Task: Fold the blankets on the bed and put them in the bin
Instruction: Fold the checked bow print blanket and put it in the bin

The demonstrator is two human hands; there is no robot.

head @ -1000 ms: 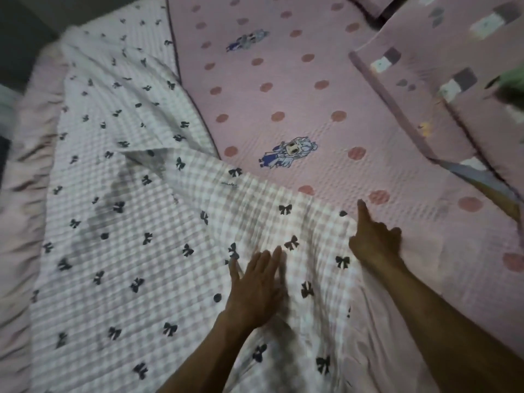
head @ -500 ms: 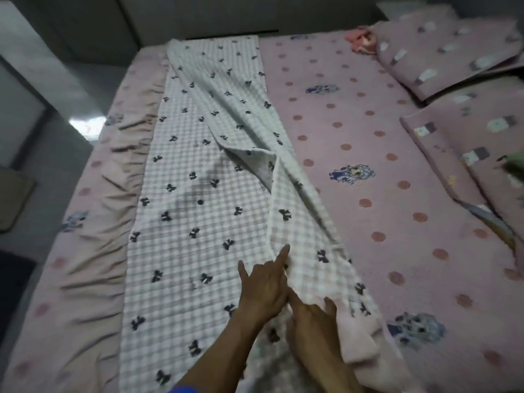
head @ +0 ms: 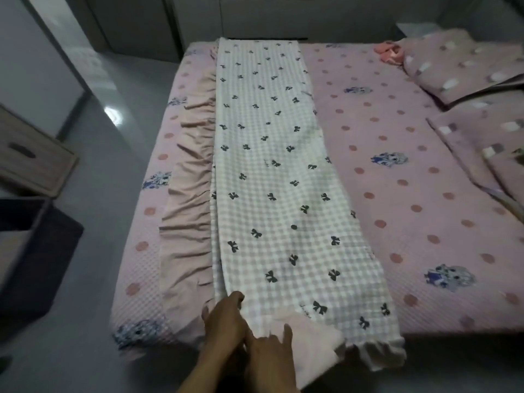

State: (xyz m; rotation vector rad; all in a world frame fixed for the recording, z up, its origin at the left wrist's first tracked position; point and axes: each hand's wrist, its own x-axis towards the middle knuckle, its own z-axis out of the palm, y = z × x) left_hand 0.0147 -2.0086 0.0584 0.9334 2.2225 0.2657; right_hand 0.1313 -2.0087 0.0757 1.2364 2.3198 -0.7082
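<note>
Where both hands (head: 246, 333) meet, blanket (head: 280, 194) folds hide their grip; cannot tell.

Waffle-textured matt cloth blanket (head: 283, 194) on a quilted cloth bed (head: 411, 194); glossy floor (head: 113, 114); wood-grain cabinet (head: 31, 154).

The bed (head: 397, 194) carries a long folded checked blanket (head: 272, 180); two pillows (head: 465, 66) lie far right.

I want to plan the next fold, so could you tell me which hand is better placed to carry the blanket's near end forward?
Probably the left hand: its fingers already curl onto the blanket near end.
</note>
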